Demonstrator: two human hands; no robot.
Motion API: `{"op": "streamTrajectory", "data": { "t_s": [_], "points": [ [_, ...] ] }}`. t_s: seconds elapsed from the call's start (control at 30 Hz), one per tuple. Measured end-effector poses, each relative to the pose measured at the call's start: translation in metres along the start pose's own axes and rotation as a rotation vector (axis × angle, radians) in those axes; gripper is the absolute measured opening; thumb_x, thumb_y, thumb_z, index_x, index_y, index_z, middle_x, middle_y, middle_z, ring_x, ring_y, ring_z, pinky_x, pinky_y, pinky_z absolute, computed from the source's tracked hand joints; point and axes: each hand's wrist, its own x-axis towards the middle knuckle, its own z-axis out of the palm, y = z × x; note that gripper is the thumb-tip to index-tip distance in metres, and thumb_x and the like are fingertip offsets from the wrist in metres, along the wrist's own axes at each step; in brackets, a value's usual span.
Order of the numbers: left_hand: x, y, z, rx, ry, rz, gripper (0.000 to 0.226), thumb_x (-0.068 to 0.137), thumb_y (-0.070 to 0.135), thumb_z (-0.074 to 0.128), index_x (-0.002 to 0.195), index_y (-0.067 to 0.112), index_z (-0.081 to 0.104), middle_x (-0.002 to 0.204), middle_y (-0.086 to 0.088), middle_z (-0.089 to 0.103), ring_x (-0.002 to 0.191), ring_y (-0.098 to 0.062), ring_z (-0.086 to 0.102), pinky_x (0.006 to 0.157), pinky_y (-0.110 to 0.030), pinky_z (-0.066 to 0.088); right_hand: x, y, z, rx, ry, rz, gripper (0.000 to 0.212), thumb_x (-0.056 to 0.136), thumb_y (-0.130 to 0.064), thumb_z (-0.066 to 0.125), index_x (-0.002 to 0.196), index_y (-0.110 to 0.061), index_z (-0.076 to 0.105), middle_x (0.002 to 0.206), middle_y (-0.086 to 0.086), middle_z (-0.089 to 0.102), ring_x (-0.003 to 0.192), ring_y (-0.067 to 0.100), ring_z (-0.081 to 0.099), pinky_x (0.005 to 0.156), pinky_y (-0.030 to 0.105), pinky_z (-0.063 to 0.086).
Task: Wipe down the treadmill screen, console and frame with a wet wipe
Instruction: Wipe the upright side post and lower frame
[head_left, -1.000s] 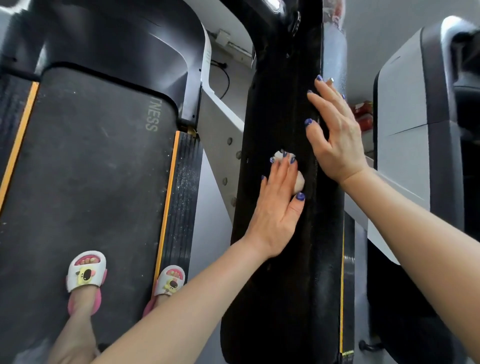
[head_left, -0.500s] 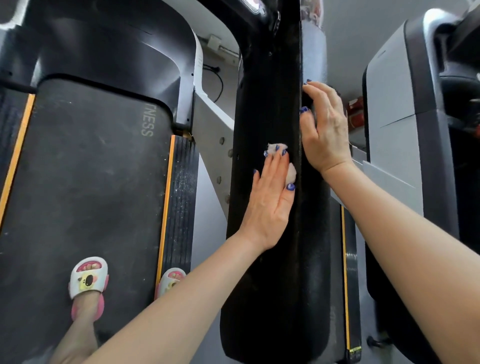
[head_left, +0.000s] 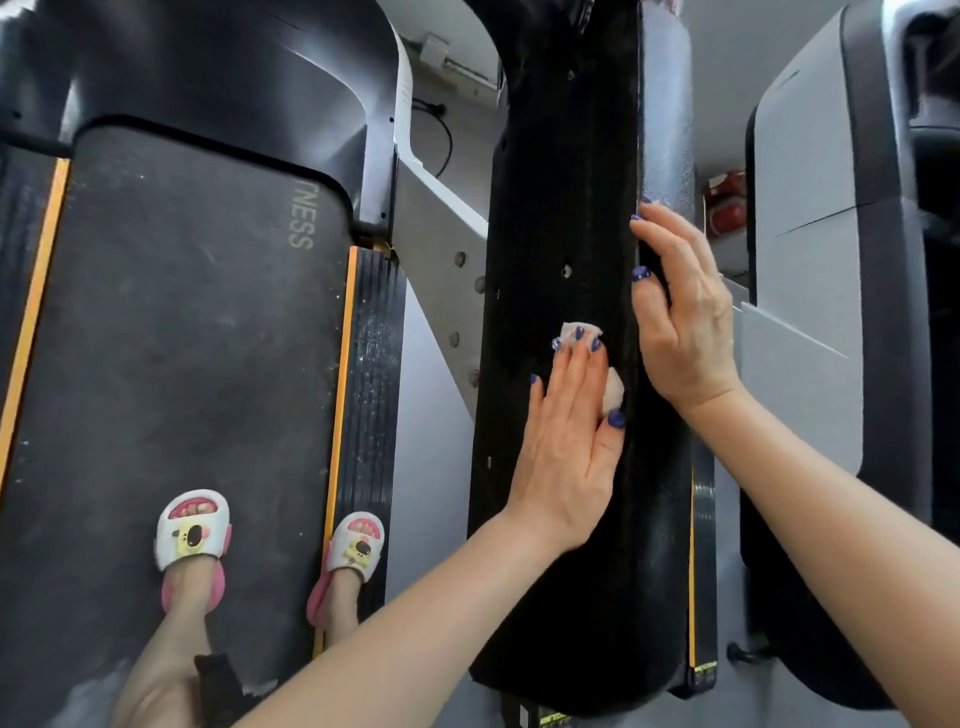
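A long black padded side rail (head_left: 561, 561) of the treadmill frame runs up the middle of the view. My left hand (head_left: 569, 441) lies flat on it with straight fingers, pressing a crumpled white wet wipe (head_left: 582, 332) against the rail. The wipe shows past the fingertips and beside the thumb. My right hand (head_left: 680, 322) holds the rail's right edge just above, its fingers curled round the edge and the thumb on the front face.
The dark running belt (head_left: 171, 338) with orange side strips lies at the left, my two slippered feet (head_left: 192, 540) on it. A grey upright (head_left: 441, 244) with bolts stands beside the rail. Another grey and black machine (head_left: 810, 270) is close on the right.
My left hand has slid the wipe a little along the rail. My right hand went from lying flat on the rail to curling round its right edge.
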Motion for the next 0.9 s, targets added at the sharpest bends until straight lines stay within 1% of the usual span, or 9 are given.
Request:
{"op": "streamTrajectory", "data": {
  "t_s": [0.13, 0.23, 0.37, 0.47, 0.53, 0.63, 0.77, 0.83, 0.9],
  "points": [
    [-0.046, -0.010, 0.007, 0.037, -0.078, 0.038, 0.059, 0.107, 0.036, 0.024, 0.157, 0.025, -0.006, 0.166, 0.016, -0.015, 0.153, -0.007, -0.013, 0.122, -0.027, -0.016, -0.002, -0.001, 0.000, -0.032, -0.028, -0.080, 0.038, 0.098, -0.010, 0.043, 0.129, 0.005, 0.059, 0.143, 0.019, 0.052, 0.138, 0.031, 0.046, 0.115, 0.048, 0.036],
    [-0.025, -0.020, -0.001, 0.056, -0.091, 0.008, 0.059, 0.107, 0.037, 0.021, 0.158, 0.025, -0.005, 0.166, 0.015, -0.013, 0.152, -0.003, -0.014, 0.123, -0.030, -0.015, 0.000, -0.001, -0.001, -0.076, -0.091, -0.171, 0.034, 0.097, -0.006, 0.045, 0.125, 0.004, 0.062, 0.142, 0.018, 0.053, 0.138, 0.029, 0.046, 0.117, 0.052, 0.032],
    [-0.004, -0.021, -0.007, -0.014, -0.041, -0.062, 0.062, 0.107, 0.033, 0.026, 0.159, 0.024, -0.004, 0.167, 0.011, -0.013, 0.151, -0.001, -0.016, 0.122, -0.028, -0.015, 0.002, 0.000, -0.001, -0.098, -0.100, -0.190, 0.032, 0.096, -0.004, 0.047, 0.123, 0.004, 0.063, 0.141, 0.017, 0.055, 0.137, 0.029, 0.048, 0.118, 0.051, 0.031],
    [-0.029, -0.019, -0.002, -0.005, -0.089, -0.050, 0.060, 0.107, 0.037, 0.024, 0.158, 0.028, -0.006, 0.166, 0.014, -0.017, 0.151, -0.001, -0.018, 0.123, -0.029, -0.013, 0.002, -0.001, -0.001, -0.084, -0.104, -0.202, 0.032, 0.095, -0.005, 0.049, 0.122, 0.003, 0.063, 0.140, 0.018, 0.056, 0.136, 0.030, 0.049, 0.116, 0.054, 0.033],
    [-0.042, -0.025, 0.000, -0.013, -0.073, -0.034, 0.055, 0.108, 0.038, 0.024, 0.157, 0.034, -0.001, 0.166, 0.018, -0.012, 0.152, 0.000, -0.013, 0.125, -0.033, -0.007, 0.003, 0.000, -0.002, -0.082, -0.114, -0.227, 0.032, 0.094, -0.006, 0.049, 0.121, 0.003, 0.064, 0.139, 0.017, 0.057, 0.135, 0.029, 0.050, 0.115, 0.055, 0.034],
    [-0.035, -0.033, -0.001, -0.033, 0.025, -0.026, 0.048, 0.109, 0.037, 0.028, 0.156, 0.037, 0.015, 0.167, 0.017, 0.002, 0.153, -0.001, -0.001, 0.127, -0.037, 0.001, 0.003, 0.001, -0.003, -0.088, -0.128, -0.259, 0.030, 0.093, -0.008, 0.050, 0.116, 0.001, 0.067, 0.138, 0.015, 0.059, 0.133, 0.027, 0.052, 0.117, 0.052, 0.032],
    [-0.031, -0.036, 0.008, -0.075, 0.248, -0.044, 0.043, 0.105, 0.025, 0.047, 0.148, 0.032, 0.046, 0.166, 0.007, 0.020, 0.152, -0.009, 0.019, 0.124, -0.036, 0.021, 0.000, 0.000, -0.002, -0.058, -0.090, -0.287, 0.024, 0.092, -0.006, 0.053, 0.109, 0.000, 0.069, 0.134, 0.014, 0.061, 0.129, 0.024, 0.055, 0.114, 0.047, 0.039],
    [-0.038, -0.036, 0.016, -0.089, 0.370, -0.052, 0.043, 0.101, 0.015, 0.053, 0.144, 0.024, 0.054, 0.156, 0.006, 0.037, 0.145, -0.004, 0.032, 0.121, -0.033, 0.032, -0.003, -0.001, -0.003, -0.057, -0.086, -0.299, 0.023, 0.093, -0.006, 0.053, 0.107, -0.001, 0.070, 0.133, 0.014, 0.062, 0.128, 0.025, 0.056, 0.112, 0.040, 0.041],
    [-0.046, -0.034, 0.020, -0.117, 0.425, -0.049, 0.047, 0.098, 0.007, 0.054, 0.144, 0.018, 0.053, 0.151, 0.010, 0.044, 0.141, 0.006, 0.035, 0.119, -0.027, 0.033, -0.008, -0.004, -0.006, -0.052, -0.105, -0.307, 0.024, 0.094, -0.008, 0.053, 0.108, -0.001, 0.070, 0.134, 0.013, 0.062, 0.128, 0.025, 0.057, 0.112, 0.036, 0.041]
  ]
}}
